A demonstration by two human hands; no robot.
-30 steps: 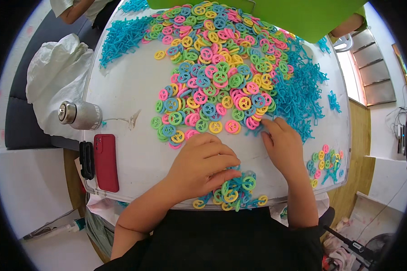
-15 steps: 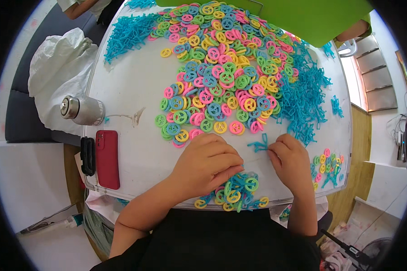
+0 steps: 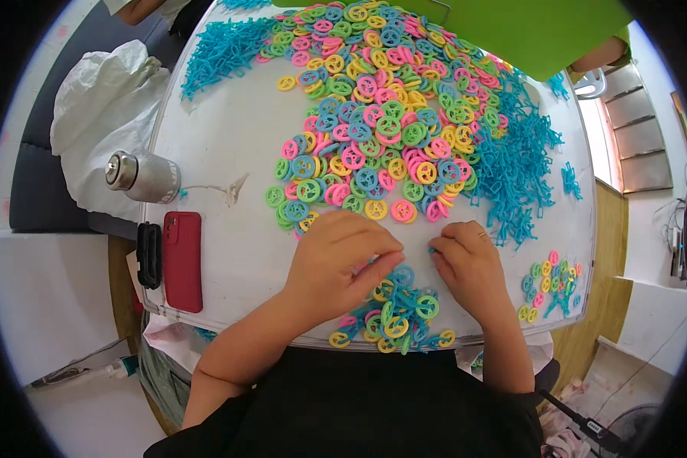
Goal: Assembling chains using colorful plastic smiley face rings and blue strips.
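My left hand (image 3: 343, 263) hovers over the table's near part with fingers curled and thumb pressed in; what it grips, if anything, is hidden. Facing it across a small gap, my right hand (image 3: 469, 267) pinches a blue plastic piece (image 3: 433, 249), of which only a bit shows at the fingertips. Between and below the hands lies a small pile of wheels joined to blue pieces (image 3: 397, 317), close to the table's front edge. Beyond my hands spreads a large heap of pink, yellow, green and blue toy wheels (image 3: 374, 130). Loose blue frame pieces (image 3: 515, 175) are heaped to its right.
A red phone (image 3: 183, 263), a black case (image 3: 149, 256) and a metal bottle (image 3: 141, 177) stand or lie along the left side. More blue pieces (image 3: 225, 53) are at the far left. Small wheels (image 3: 549, 278) lie at the right edge. Someone holds a green panel (image 3: 527, 34) at the far side.
My right hand has moved left, nearer my left hand, and the blue piece is now mostly hidden by its fingers. A blue wheel shows at the top of the near pile.
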